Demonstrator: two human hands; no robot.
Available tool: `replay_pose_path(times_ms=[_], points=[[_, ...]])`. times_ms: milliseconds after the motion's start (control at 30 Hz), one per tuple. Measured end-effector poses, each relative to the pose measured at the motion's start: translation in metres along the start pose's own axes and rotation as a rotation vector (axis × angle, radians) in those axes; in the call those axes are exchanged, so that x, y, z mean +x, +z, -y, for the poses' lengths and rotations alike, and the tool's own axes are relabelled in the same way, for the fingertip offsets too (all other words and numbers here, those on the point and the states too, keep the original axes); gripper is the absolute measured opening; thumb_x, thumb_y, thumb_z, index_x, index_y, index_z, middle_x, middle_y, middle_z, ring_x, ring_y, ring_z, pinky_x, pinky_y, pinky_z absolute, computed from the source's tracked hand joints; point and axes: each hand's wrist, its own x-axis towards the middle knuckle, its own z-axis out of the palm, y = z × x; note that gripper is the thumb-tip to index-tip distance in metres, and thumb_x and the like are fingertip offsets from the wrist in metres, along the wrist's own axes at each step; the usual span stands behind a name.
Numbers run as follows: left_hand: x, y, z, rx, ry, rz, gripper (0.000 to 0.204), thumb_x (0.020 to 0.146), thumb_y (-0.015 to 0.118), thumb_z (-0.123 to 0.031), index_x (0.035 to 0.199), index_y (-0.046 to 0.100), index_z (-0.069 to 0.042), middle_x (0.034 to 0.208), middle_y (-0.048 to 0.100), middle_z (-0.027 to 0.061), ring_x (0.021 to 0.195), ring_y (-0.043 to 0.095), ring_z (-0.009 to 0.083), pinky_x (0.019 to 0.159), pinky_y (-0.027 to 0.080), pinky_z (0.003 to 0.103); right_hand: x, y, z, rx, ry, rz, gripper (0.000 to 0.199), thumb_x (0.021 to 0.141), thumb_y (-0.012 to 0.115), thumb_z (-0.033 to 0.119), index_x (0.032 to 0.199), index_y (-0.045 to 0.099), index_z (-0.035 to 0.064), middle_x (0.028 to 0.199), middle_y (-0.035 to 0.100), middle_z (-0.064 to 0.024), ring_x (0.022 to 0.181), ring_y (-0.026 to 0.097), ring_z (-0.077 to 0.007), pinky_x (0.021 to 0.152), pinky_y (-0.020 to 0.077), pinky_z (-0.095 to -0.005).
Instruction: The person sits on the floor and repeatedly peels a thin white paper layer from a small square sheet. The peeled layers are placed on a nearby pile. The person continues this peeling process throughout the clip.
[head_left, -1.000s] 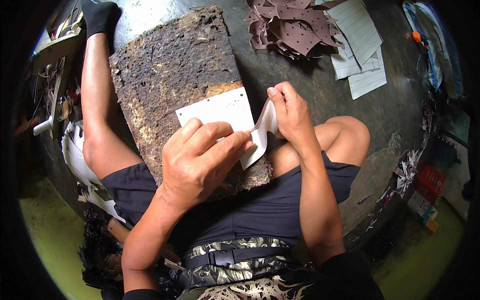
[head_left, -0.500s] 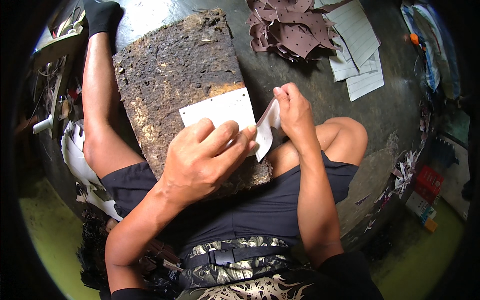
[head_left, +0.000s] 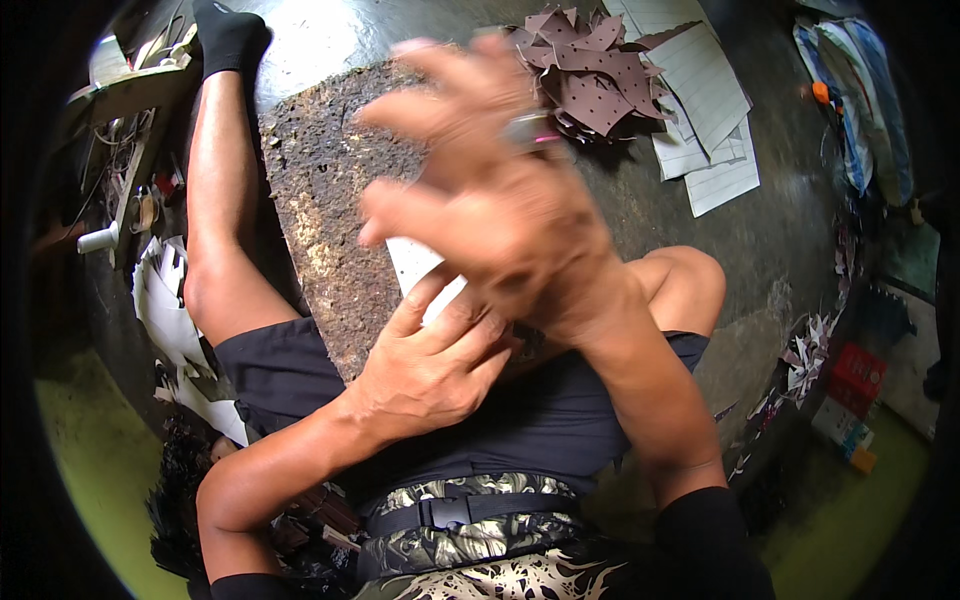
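My left hand (head_left: 435,365) curls its fingers over the lower edge of a white sheet piece (head_left: 412,262) with small dark dots, holding it at a rough, dark, pitted board (head_left: 330,190). Above it my right hand (head_left: 500,200) is smeared by motion, its fingers spread apart over the board. Around its outer fingers shows a shiny band with a pink streak (head_left: 535,130), too blurred to name. The right hand and wrist hide much of the white piece and the board's right side. The board lies between my legs, its near end toward my lap.
A pile of brown dotted cut pieces (head_left: 600,75) lies beyond the board, beside lined paper sheets (head_left: 700,90). White scraps (head_left: 165,300) are at the left, black bristly material (head_left: 185,500) below them. Paper shreds (head_left: 810,350) and a red box (head_left: 857,378) sit at the right.
My right hand has swung from beside the white piece up and left over the board, its fingers spreading; the pale strip it pulled is out of sight. My left hand has shifted slightly down.
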Motion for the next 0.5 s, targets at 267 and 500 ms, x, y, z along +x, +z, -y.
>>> replay_pose_path(times_ms=[267,500], points=[[0.017,-0.004,-0.022,-0.266,-0.295,-0.033,0.032,0.095,0.084,-0.01,0.124,0.077,0.002,0.14,0.07,0.0193,0.122,0.069,0.0382,0.106,0.059,0.048,-0.029,-0.011,-0.001,0.422,0.706,-0.139,0.024,0.106,0.081,0.015,0.127,0.08,0.0026,0.118,0.08,-0.019,0.108,0.08,-0.0343,0.096,0.0628,-0.044],[0.036,-0.003,-0.013,-0.281,-0.422,-0.095,0.036,0.09,0.086,0.001,0.124,0.075,-0.003,0.138,0.069,0.0171,0.117,0.071,0.0355,0.097,0.061,0.046,-0.098,-0.035,0.031,0.972,1.307,0.026,0.019,0.113,0.079,0.012,0.124,0.077,-0.0034,0.103,0.078,-0.0011,0.092,0.07,-0.0051,0.082,0.0587,-0.0239]])
